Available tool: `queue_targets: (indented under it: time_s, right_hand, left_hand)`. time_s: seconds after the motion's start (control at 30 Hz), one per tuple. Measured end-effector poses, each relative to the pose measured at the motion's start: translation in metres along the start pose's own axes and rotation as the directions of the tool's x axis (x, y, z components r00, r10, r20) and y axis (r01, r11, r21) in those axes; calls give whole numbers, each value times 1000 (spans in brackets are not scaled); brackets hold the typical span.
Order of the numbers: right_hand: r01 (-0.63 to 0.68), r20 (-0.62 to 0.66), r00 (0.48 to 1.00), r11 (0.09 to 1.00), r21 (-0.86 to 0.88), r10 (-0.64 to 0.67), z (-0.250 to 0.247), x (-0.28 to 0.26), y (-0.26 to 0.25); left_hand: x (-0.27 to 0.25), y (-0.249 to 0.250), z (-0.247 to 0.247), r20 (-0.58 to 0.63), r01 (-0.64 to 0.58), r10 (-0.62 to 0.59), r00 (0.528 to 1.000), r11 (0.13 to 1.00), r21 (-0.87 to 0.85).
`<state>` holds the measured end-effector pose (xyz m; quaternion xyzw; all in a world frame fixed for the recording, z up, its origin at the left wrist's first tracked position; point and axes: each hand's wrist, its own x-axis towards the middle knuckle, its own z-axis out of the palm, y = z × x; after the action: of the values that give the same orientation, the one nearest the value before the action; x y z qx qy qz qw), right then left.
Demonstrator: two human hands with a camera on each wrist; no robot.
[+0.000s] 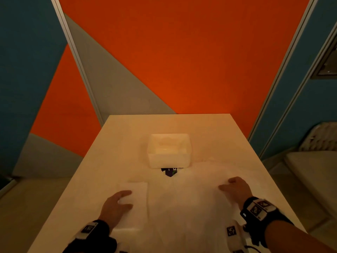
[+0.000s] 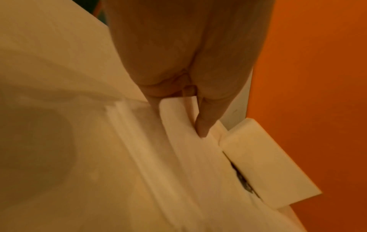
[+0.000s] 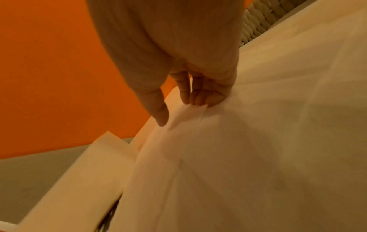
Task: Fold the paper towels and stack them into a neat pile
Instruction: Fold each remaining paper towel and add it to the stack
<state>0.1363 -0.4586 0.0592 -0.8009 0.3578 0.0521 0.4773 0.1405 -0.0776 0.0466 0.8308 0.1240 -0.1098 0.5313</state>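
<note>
Orange wall behind pale counter (image 1: 113, 143). Left hand (image 1: 116, 203) flat, fingers pressing folded paper towel (image 1: 135, 190), long axis running away from person. Unfolded towel (image 1: 182, 203) spreads rightward; right hand (image 1: 235, 187), fingers extended, touches its right edge, nearer.

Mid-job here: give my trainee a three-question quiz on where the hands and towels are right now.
1. True or false: the left hand rests on the folded towel.
2. The right hand touches: A) the white box B) the spread towel C) nothing.
3. Fill in: the dark tag peeks out at the near side of the white ____.

Key: 1 true; 2 B, fingers straight on the sheet; 3 box.
</note>
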Motion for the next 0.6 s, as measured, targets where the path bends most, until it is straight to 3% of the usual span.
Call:
queue_targets:
  time_s: [0.37,0.6]
  right_hand:
    - [51,24,998,998,30,-52,3,-2,0]
    - [93,36,995,994,-53,-91,4,2,0]
  left_hand:
    - [9,-11,-1,77,-87,74,994,977,195]
    - [8,-9,-1,113,-126,101,989,961,248]
